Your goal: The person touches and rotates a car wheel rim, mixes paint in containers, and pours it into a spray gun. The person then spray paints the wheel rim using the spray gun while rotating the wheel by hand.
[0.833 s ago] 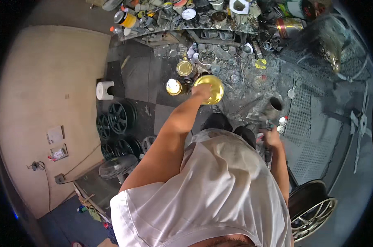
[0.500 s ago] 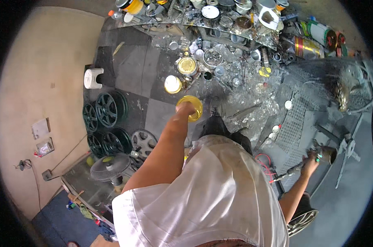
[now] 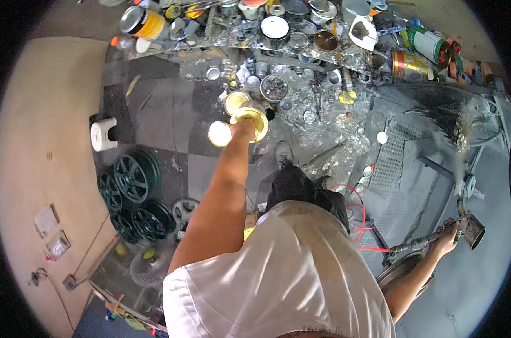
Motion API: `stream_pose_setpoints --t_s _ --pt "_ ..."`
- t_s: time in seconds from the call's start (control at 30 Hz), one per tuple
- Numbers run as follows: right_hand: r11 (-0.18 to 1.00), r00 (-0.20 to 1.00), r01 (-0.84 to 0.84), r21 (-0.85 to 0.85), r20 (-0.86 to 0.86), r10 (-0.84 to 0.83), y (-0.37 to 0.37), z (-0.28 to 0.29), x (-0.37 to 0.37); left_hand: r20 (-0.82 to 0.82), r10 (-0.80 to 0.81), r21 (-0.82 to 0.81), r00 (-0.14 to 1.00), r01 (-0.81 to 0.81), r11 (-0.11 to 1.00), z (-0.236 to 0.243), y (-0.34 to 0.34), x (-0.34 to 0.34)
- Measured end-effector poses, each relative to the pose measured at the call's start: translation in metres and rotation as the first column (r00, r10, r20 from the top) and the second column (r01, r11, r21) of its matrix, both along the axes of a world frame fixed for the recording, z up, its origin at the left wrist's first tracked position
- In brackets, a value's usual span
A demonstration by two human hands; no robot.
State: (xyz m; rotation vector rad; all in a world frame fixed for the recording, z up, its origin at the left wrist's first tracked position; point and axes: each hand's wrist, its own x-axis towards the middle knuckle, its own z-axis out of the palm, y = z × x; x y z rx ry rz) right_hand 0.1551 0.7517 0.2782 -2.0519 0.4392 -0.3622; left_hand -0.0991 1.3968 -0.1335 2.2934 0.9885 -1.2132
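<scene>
My left hand point(image 3: 245, 130) is stretched out ahead, gripping a round gold-coloured tin point(image 3: 251, 118) held above the floor. A pale yellow round lid point(image 3: 219, 134) lies just left of it and another yellowish tin point(image 3: 236, 101) stands just beyond. My right hand point(image 3: 448, 239) is out to the right, closed on the handle of a paint spray gun point(image 3: 470, 230) with a metal cup; a dark hose point(image 3: 416, 245) runs back from it.
A cluttered bench point(image 3: 300, 34) of paint cans runs along the top. Several dark alloy wheels point(image 3: 132, 178) lean at the left beside a white stool point(image 3: 103, 134). Red tubing point(image 3: 357, 211) lies on the floor, a metal grate point(image 3: 393, 163) to the right.
My left hand has carried the gold tin up and left, close to the pale lid. My right hand with the spray gun has swung far out to the right.
</scene>
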Motion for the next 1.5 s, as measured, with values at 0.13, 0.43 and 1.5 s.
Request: stream_pose_setpoints --t_s 0.13,0.43,1.5 --pt "0.998 0.995 0.059 -0.035 -0.074 -0.062 -0.006 0.009 -0.019 0.095 -0.169 0.062 0.981 0.163 0.985 -0.03 0.029 0.041" --pt "0.999 0.98 -0.029 0.04 -0.194 0.036 0.037 0.033 -0.029 0.103 -0.1 0.083 0.99 0.092 0.992 -0.095 0.098 0.048" --pt "0.942 0.978 -0.192 -0.274 -0.131 0.161 -0.008 0.058 0.035 0.471 0.124 -0.056 0.873 -0.111 0.992 0.03 -0.078 -0.046"
